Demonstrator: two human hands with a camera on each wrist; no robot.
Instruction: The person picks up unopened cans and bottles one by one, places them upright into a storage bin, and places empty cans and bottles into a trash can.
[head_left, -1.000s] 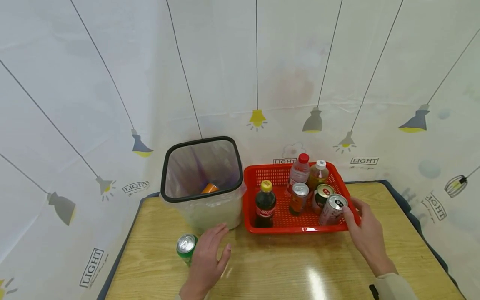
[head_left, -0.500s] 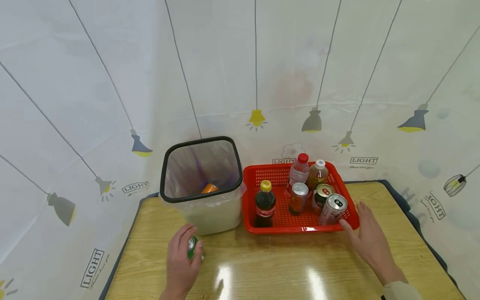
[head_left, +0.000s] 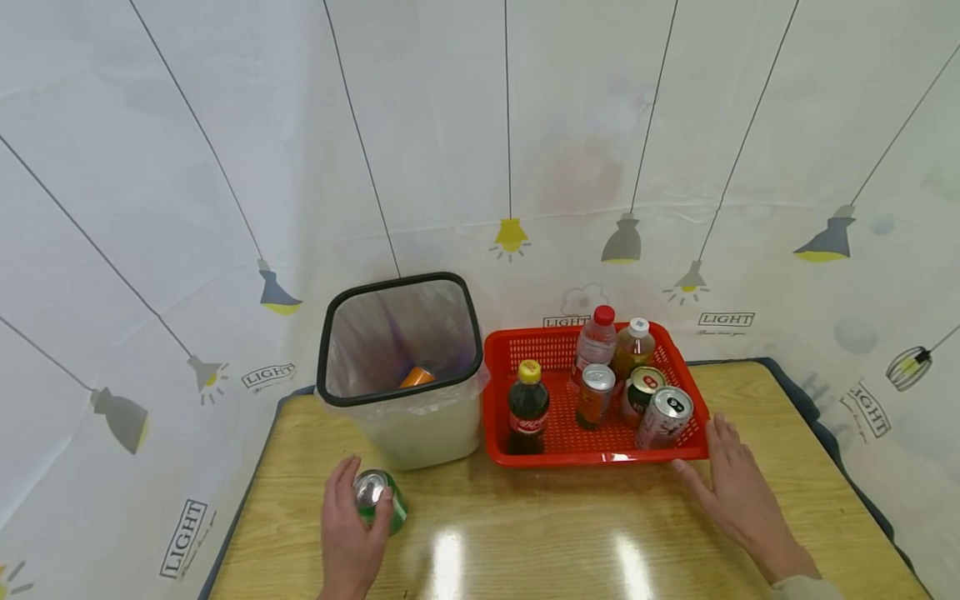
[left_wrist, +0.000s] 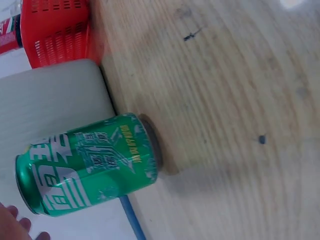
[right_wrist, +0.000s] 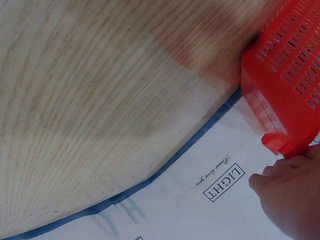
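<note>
A green soda can point(head_left: 395, 510) stands upright on the table at the front left. My left hand point(head_left: 352, 529) is curved loosely about it, fingers on its left side and thumb over the near right. In the left wrist view, fingertips point(left_wrist: 21, 225) show just off the top end of the can point(left_wrist: 90, 167). At the right, my right hand point(head_left: 738, 496) lies with extended fingers by the near right corner of the red plastic basket point(head_left: 585, 458). The right wrist view has that hand point(right_wrist: 295, 195) right at the basket's rim point(right_wrist: 287, 147).
Behind the can stands a lined trash bin point(head_left: 427, 433) with an orange can point(head_left: 417, 377) inside. The basket carries a cola bottle point(head_left: 528, 412), a red-capped bottle point(head_left: 596, 342), a white-capped bottle point(head_left: 633, 350) and several cans point(head_left: 663, 417). A printed cloth point(head_left: 570, 167) hangs behind.
My left hand has moved left, from the can's right side to around it. My right hand has loosened from the basket's corner and drawn back slightly toward me.
</note>
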